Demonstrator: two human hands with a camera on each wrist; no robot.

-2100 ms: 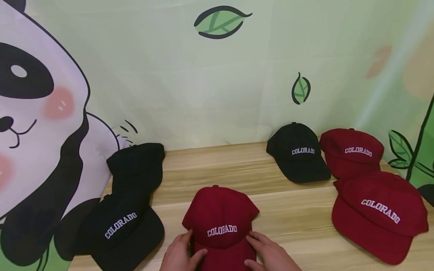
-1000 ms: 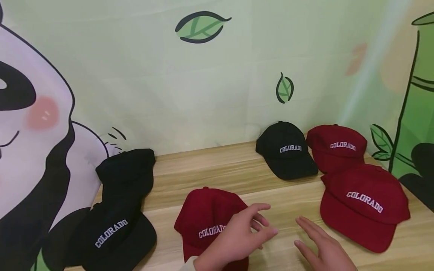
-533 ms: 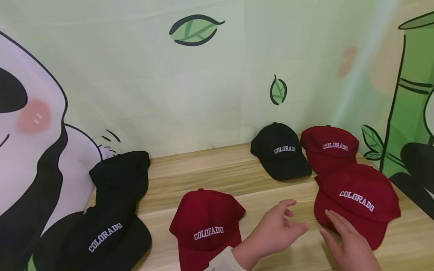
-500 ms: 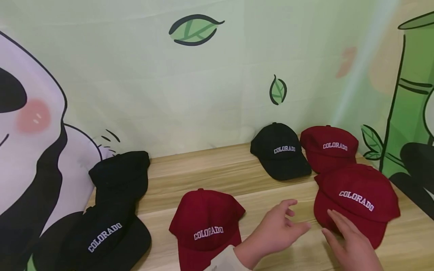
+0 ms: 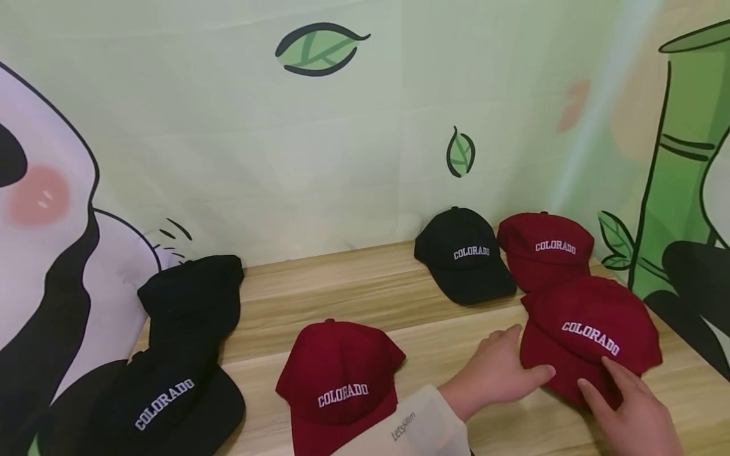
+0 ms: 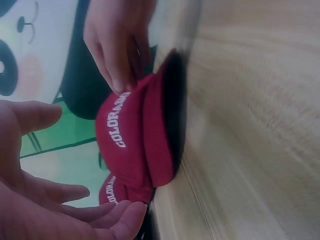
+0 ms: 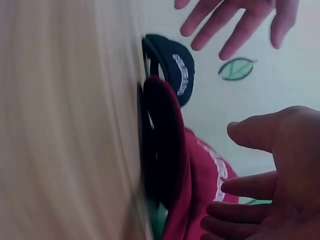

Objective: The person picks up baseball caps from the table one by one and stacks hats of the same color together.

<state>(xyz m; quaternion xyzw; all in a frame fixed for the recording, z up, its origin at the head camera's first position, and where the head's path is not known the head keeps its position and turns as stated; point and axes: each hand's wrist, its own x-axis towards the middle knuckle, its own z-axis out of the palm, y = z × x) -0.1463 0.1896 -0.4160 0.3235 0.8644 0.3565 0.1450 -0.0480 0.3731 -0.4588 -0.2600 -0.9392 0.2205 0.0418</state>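
A dark red baseball cap [image 5: 599, 326] with white COLORADO lettering lies at the right of the wooden table, brim toward me. My left hand [image 5: 499, 370] is by the brim's left side, fingers extended and thumb apart. At the brim's right front is my right hand [image 5: 635, 408], its fingers fairly straight. The left wrist view shows the left hand [image 6: 60, 210] loosely spread beside the red cap [image 6: 117, 142]. In the right wrist view, the right hand [image 7: 280, 185] has its fingers by the cap [image 7: 200, 175]; whether they touch it I cannot tell.
Another red cap [image 5: 342, 367] lies at front centre, partly behind the left sleeve [image 5: 410, 427]. A black cap [image 5: 462, 253] and a red cap [image 5: 547, 244] stand at the back right. Two black caps, one farther back [image 5: 194, 294] and one nearer [image 5: 171, 405], lie left. A panda-print backdrop [image 5: 342, 158] rises behind.
Both hands have left the sides of the front centre red cap and moved right to the brim of the right-hand red cap. The head view has turned right. The caps stay in place.
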